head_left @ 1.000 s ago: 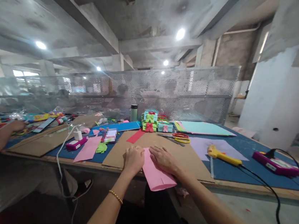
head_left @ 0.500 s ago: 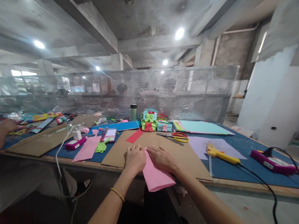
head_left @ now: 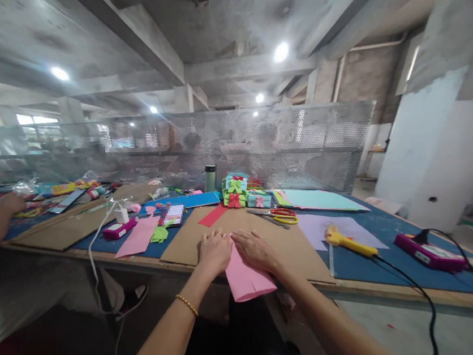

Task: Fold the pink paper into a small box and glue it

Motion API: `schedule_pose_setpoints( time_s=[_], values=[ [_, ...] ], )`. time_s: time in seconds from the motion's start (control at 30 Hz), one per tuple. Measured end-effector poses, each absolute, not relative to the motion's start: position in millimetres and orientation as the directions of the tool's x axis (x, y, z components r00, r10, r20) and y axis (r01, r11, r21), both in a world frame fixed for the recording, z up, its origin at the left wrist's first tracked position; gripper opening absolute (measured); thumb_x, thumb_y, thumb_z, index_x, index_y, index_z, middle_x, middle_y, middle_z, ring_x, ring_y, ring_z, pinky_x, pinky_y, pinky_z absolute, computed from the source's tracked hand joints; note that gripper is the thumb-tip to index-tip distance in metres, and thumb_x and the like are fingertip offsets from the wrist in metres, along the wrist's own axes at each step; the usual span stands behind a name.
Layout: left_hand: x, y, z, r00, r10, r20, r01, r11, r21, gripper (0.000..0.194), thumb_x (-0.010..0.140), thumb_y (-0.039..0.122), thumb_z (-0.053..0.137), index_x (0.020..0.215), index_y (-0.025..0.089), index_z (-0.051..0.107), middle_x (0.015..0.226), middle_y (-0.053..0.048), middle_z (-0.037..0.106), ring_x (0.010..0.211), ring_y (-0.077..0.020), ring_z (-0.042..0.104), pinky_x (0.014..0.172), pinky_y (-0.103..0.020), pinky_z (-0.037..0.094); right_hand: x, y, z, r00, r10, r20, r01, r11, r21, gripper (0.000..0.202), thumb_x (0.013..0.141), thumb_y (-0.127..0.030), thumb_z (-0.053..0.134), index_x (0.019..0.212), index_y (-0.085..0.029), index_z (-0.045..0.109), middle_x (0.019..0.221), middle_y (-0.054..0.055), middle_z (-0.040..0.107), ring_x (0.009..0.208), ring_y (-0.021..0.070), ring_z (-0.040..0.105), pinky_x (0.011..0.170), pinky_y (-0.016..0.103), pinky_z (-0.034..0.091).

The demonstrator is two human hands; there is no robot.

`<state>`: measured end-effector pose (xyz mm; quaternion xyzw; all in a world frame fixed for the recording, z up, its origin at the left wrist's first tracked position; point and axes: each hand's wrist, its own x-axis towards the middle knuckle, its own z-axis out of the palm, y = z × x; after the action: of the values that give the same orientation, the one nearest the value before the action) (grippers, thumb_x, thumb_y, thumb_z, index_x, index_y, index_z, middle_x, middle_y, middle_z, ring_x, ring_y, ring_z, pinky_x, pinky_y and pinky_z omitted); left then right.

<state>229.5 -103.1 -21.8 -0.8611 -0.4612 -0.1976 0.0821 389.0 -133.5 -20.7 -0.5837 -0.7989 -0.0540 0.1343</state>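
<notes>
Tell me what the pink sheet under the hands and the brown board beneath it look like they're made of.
Pink sheet: likely matte craft paper or thin foam; it holds a folded flap. Brown board: apparently cardboard, dull, flat and stiff.

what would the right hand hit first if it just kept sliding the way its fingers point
The right hand lies flat on the pink paper, fingers aimed up-left toward the left hand. It would probably meet that hand's fingers first; the two fingertips are almost touching, though the exact gap is hard to judge.
</notes>
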Motion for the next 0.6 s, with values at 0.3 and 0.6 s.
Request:
schedule_pose_setpoints(
  time_s=[0.3, 0.6],
  values=[
    [228.8, -102.0, -22.0, 0.502, 0.756, 0.420, 0.824, -0.565, 0.032, 0.040, 0.100, 0.032, 0.030, 0.126, 0.024, 0.060, 0.121, -0.013, 0.062, 0.112, -0.0293, 0.055, 0.092, -0.047, 0.036, 391.2, -133.2, -15.8, -0.333, 0.898, 0.289, 0.928, 0.366, -0.067, 0.045, 0.099, -0.026, 0.030, 0.138, -0.021, 0.052, 0.144, 0.009, 0.053, 0.136, 0.0212, 0.043, 0.112, 0.049, 0.027],
    [229.9, -101.4, -23.8, 0.499, 0.749, 0.436, 0.828, -0.560, 0.015, 0.041, 0.100, 0.030, 0.029, 0.125, 0.022, 0.061, 0.120, -0.014, 0.062, 0.109, -0.0300, 0.057, 0.091, -0.049, 0.038, 394.3, -132.3, -15.9, -0.370, 0.881, 0.294, 0.916, 0.399, -0.045, 0.042, 0.099, -0.024, 0.030, 0.132, -0.018, 0.056, 0.143, 0.012, 0.054, 0.133, 0.0214, 0.046, 0.110, 0.047, 0.030]
  ],
)
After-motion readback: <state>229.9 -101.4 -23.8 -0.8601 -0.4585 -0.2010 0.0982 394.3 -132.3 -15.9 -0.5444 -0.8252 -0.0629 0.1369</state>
